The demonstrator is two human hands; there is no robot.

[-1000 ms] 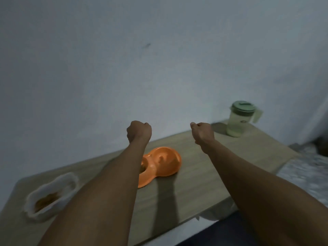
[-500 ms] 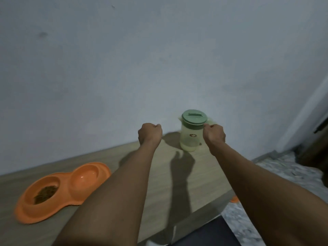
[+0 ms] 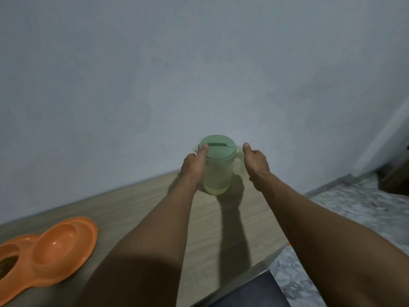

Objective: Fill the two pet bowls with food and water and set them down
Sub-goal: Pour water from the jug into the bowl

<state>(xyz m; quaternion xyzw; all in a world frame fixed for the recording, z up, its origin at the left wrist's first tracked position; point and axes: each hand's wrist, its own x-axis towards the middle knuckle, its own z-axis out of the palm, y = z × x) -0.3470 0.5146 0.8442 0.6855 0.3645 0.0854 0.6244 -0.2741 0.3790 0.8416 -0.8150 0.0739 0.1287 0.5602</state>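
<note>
Evidently the water step was in hand: the left hand (image 3: 192, 167) gripped the jug (image 3: 218, 173) on the counter (image 3: 124, 202), thumb on its lid (image 3: 219, 149). Whether the right hand (image 3: 254, 165) held the handle (image 3: 239, 159) was unclear. Next it needed carrying to the empty well of the orange bowl (image 3: 89, 240).

Orange twin pet bowl (image 3: 51, 251) flat on bench (image 3: 221, 229), well left of jug (image 3: 218, 173): left well holds brown food (image 3: 7, 263), right well empty. Jug translucent green, upright, lid (image 3: 218, 149) on.
</note>
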